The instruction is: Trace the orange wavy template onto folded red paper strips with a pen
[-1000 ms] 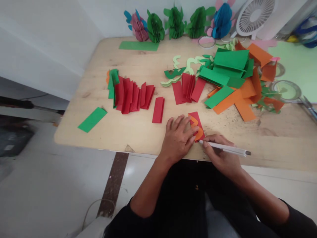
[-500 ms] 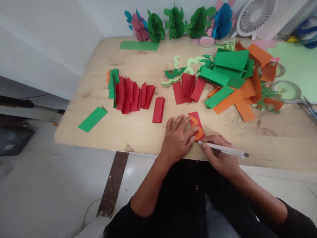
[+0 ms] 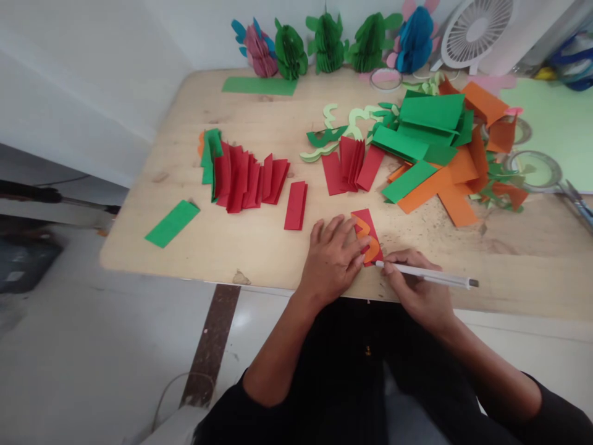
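Note:
Near the table's front edge lies a red paper piece (image 3: 365, 217) with an orange curved paper cutout (image 3: 371, 252) on top. My left hand (image 3: 330, 261) is spread flat over their left side, fingertips pressing on the cutout. A white pen (image 3: 428, 274) is pinched in my right hand (image 3: 419, 293), its tip at the lower right end of the cutout and red paper. To the left of my left hand rests a folded red paper strip (image 3: 295, 206). Folded red papers (image 3: 352, 165) stand just beyond the hands.
At right is a heap of green folded papers (image 3: 430, 114) and orange paper pieces (image 3: 456, 204). Tape rolls (image 3: 537, 170) and scissors (image 3: 577, 201) lie farther right. More red folded papers (image 3: 241, 179) stand at left, near a green strip (image 3: 172, 224). Paper figures (image 3: 328, 43) and a fan (image 3: 477, 34) line the back.
My right hand has shifted slightly right with the pen, and the pen tip has moved a little right and up along the cutout's lower end. My left hand stays in place.

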`<state>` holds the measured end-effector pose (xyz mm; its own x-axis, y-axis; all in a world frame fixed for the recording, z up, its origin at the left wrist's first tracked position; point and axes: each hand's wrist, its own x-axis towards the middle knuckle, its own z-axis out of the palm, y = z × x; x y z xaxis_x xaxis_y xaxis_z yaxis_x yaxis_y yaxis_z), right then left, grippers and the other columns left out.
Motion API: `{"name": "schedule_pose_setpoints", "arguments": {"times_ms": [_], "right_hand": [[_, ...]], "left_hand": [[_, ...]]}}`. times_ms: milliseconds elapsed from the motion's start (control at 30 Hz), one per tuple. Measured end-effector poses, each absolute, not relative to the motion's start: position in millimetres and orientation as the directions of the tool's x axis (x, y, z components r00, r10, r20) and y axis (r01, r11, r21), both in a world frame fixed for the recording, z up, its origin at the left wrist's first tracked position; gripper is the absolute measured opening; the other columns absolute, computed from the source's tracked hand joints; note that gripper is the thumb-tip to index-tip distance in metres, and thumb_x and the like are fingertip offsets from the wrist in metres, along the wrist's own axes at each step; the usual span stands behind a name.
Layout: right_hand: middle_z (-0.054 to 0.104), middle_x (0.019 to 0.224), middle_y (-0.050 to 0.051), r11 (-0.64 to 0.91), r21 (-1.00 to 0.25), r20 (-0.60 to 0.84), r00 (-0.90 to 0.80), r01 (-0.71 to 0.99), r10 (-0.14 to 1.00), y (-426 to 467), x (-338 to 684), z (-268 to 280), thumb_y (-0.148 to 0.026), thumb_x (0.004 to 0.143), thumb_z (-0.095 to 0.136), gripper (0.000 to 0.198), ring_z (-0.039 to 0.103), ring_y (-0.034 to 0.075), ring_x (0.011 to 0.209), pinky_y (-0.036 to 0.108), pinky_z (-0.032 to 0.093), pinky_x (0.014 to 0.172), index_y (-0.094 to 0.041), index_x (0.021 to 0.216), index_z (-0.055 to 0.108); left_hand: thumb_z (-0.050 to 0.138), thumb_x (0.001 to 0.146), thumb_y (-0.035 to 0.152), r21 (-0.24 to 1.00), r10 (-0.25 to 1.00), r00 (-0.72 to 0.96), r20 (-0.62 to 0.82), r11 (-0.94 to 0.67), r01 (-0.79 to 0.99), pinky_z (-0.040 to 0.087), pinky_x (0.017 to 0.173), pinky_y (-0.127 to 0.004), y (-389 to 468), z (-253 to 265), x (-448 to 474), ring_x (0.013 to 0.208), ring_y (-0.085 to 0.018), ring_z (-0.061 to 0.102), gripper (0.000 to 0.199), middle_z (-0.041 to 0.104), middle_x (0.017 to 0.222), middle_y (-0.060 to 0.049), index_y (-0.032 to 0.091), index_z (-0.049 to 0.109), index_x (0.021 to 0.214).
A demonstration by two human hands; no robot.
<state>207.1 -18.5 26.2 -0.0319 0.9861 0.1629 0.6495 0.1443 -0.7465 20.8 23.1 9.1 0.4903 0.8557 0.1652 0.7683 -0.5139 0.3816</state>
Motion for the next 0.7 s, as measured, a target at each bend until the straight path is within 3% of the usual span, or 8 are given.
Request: {"name": "schedule_pose_setpoints", "arguments": {"times_ms": [700], "right_hand": [[0.07,0.078,0.003,0.22,-0.698,0.233,-0.074,0.681,0.97,-17.8,201.3,27.5,-0.03,0.088,0.056,0.01,0.065,0.019,0.073,0.032,0.05,0.068,-0.024,0.084,0.063]], "left_hand": [[0.051,0.093,0.033,0.379,0.856,0.492,0.158,-0.513,0.77,0.025,0.112,-0.057,23.0,9.7,21.0,0.135,-0.031,0.039,0.032,0.05,0.143,-0.009,0.028,0.064,0.122]]}}
